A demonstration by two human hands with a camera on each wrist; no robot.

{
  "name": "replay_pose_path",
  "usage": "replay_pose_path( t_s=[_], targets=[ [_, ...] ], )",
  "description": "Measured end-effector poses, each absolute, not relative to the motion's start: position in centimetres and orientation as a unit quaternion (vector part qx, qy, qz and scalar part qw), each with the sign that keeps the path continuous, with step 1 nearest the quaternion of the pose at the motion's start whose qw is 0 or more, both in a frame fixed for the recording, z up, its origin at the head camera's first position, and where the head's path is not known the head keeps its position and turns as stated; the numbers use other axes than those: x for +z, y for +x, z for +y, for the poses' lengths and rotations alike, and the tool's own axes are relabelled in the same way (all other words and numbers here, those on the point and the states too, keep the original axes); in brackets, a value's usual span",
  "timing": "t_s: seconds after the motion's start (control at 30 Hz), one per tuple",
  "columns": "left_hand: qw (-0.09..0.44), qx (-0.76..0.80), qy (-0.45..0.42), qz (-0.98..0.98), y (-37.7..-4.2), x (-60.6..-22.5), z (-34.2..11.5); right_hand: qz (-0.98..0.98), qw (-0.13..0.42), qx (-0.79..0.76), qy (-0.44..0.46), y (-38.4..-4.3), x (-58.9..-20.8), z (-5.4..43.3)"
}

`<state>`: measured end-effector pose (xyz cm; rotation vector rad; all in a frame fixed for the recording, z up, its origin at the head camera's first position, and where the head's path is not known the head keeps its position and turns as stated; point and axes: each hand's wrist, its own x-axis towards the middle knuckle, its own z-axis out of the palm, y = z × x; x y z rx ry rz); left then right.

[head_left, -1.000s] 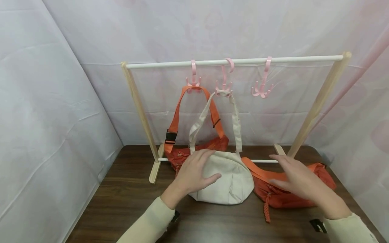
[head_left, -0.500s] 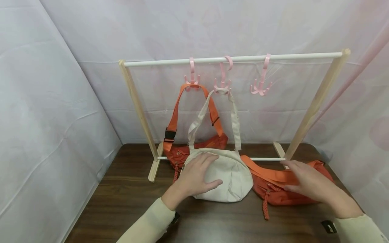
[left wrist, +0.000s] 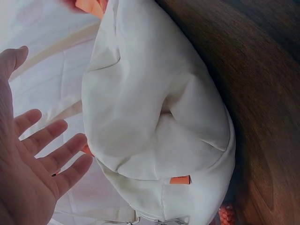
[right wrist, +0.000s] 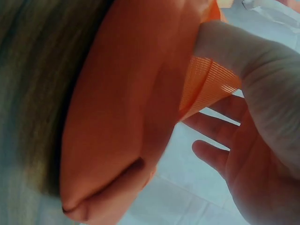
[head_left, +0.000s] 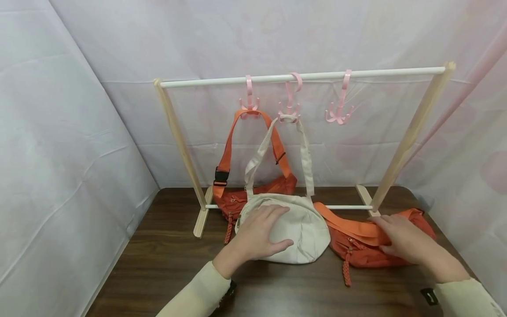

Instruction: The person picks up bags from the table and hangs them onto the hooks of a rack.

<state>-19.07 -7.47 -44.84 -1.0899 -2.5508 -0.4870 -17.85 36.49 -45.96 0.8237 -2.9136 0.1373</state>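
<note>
A cream waist bag (head_left: pixel 303 229) hangs by its strap from the middle pink hook (head_left: pixel 289 110), its body low at the table. My left hand (head_left: pixel 255 233) is held over its front with fingers spread; the left wrist view shows the palm beside the cream fabric, holding nothing. On the right, a red-orange waist bag (head_left: pixel 362 259) lies on the table. My right hand (head_left: pixel 409 242) is at its orange strap (head_left: pixel 358 231), thumb on the near side, fingers on the far side, a gap between them. In the right wrist view the thumb overlaps the webbing (right wrist: pixel 201 84).
A wooden rack with a white rail (head_left: pixel 198 82) stands at the back of the dark table (head_left: pixel 158 264). Another orange bag (head_left: pixel 273 187) hangs from the left pink hook (head_left: pixel 249 103), partly behind the cream one. The right pink hook (head_left: pixel 338 112) bears no bag.
My right hand has come down onto the right bag's strap, after shifting a little right. My left hand has moved slightly down and right over the cream bag. The view has tilted slightly.
</note>
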Motion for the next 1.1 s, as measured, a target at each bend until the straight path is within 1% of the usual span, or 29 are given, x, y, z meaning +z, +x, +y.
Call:
replay_pose_path(
  t_s=[0.23,0.43,0.63,0.87,1.0,1.1],
  targets=[
    [0.159,-0.180,-0.392,-0.888,-18.8,-45.0,-7.0,-0.958,0.058,0.026,0.279,-18.1,-47.1,36.3],
    [0.163,-0.186,-0.405,-0.880,-18.6,-45.2,-6.3,-0.961,0.059,0.035,0.267,-18.3,-47.2,36.5],
    [0.162,-0.183,-0.418,-0.875,-18.5,-45.2,-5.1,-0.965,0.058,0.081,0.244,-18.5,-46.5,36.4],
    [0.166,-0.178,-0.435,-0.867,-18.4,-45.2,-3.5,-0.968,0.044,0.121,0.216,-18.6,-45.1,36.7],
    [0.160,-0.171,-0.436,-0.869,-18.2,-45.0,-2.6,-0.968,0.056,0.135,0.206,-18.6,-44.2,37.0],
    [0.157,-0.169,-0.441,-0.867,-18.2,-44.8,-2.1,-0.963,0.087,0.142,0.210,-18.6,-43.5,37.4]
  ],
)
